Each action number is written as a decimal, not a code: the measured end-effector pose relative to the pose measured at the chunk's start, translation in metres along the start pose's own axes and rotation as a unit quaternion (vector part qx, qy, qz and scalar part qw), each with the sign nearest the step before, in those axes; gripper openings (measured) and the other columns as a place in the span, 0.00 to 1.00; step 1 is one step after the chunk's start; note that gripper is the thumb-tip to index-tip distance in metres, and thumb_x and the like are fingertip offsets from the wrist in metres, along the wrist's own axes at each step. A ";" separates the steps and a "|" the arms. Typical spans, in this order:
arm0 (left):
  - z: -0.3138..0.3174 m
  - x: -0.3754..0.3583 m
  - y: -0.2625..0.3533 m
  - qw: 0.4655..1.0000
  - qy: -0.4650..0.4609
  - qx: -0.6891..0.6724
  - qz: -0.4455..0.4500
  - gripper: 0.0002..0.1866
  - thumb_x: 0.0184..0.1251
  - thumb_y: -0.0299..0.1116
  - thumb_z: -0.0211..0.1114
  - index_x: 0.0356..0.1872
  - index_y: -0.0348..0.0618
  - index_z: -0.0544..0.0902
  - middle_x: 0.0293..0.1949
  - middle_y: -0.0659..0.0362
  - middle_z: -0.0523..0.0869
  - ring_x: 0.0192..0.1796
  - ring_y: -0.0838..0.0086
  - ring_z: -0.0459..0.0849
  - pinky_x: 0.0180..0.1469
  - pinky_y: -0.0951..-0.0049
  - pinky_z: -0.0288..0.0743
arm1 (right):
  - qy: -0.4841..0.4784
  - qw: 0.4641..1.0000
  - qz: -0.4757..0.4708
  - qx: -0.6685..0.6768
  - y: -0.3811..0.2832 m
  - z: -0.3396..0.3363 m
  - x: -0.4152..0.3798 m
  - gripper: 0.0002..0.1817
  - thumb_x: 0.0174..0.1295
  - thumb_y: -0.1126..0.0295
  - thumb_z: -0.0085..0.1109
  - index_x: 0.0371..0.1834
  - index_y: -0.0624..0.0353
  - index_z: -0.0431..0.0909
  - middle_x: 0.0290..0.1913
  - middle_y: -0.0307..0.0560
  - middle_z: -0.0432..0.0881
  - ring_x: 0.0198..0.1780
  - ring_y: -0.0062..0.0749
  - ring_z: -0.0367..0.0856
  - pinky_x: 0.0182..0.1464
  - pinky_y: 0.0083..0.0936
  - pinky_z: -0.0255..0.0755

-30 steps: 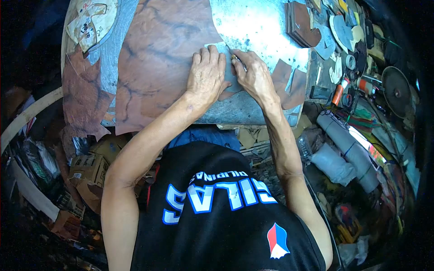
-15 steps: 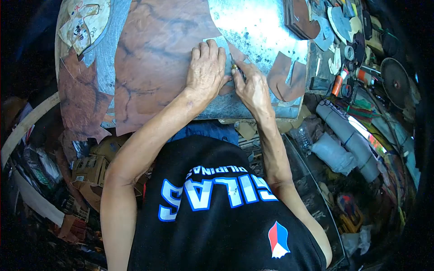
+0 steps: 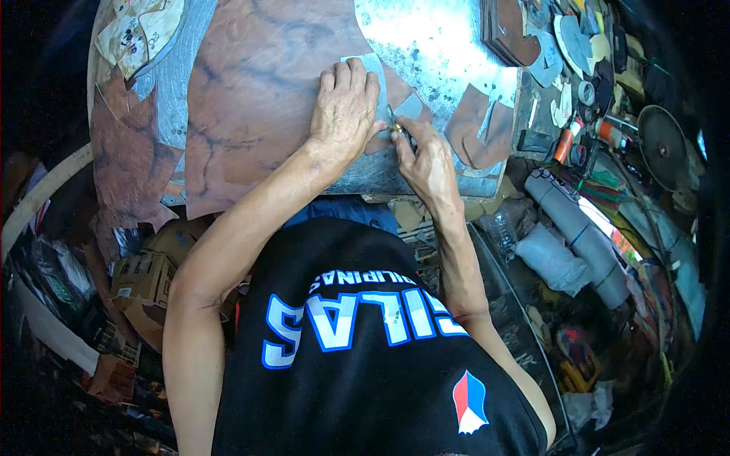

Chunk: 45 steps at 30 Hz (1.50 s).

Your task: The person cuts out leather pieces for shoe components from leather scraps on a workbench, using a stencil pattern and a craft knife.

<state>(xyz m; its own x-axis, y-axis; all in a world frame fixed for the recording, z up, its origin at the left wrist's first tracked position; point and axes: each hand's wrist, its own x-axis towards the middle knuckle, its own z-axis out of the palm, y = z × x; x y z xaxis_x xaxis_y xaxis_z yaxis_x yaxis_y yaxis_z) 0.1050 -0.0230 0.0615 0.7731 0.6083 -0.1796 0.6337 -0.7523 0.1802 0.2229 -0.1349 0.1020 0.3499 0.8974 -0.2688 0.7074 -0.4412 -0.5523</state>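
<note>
A large brown leather sheet (image 3: pixel 258 83) with dark streaks lies on the metal-topped table. My left hand (image 3: pixel 344 106) rests flat on it, fingers stretched forward, pressing down a pale grey template (image 3: pixel 374 67) that is mostly covered by the hand. Close beside it on the right, my right hand (image 3: pixel 427 156) grips a thin-bladed knife (image 3: pixel 393 121). The blade points away from me, along the template's right edge. Just beyond the knife lies a narrow flap of leather (image 3: pixel 397 87). Further right is a curved leather offcut (image 3: pixel 479 129).
A stack of cut leather pieces (image 3: pixel 506 38) stands at the table's back right. Marked paper patterns (image 3: pixel 141 38) lie at the far left. Beyond the right edge are an orange-and-white bottle (image 3: pixel 566 143), a tape roll (image 3: pixel 586 93) and a round fan (image 3: pixel 661 148).
The knife and my right hand have drawn slightly toward me along the template's edge. My left hand stays on the template. The whole view has shifted a little.
</note>
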 end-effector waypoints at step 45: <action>-0.020 0.008 0.021 0.996 -0.064 -0.018 -0.051 0.38 0.50 0.49 0.77 0.66 0.58 0.77 0.59 0.46 0.73 0.60 0.56 0.73 0.57 0.57 0.68 | -0.301 0.843 -0.392 -0.213 0.075 -0.094 0.176 0.12 0.65 0.70 0.59 0.50 0.54 0.85 0.56 0.45 0.85 0.55 0.47 0.84 0.55 0.40 0.78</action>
<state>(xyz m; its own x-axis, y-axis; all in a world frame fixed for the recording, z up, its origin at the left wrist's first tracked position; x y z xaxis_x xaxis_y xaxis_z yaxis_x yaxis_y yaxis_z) 0.1251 -0.0284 0.0830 0.6958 0.6426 -0.3209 0.7118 -0.6768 0.1879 0.3951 -0.0105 0.0873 -0.6119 0.6967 -0.3744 0.7773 0.4420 -0.4478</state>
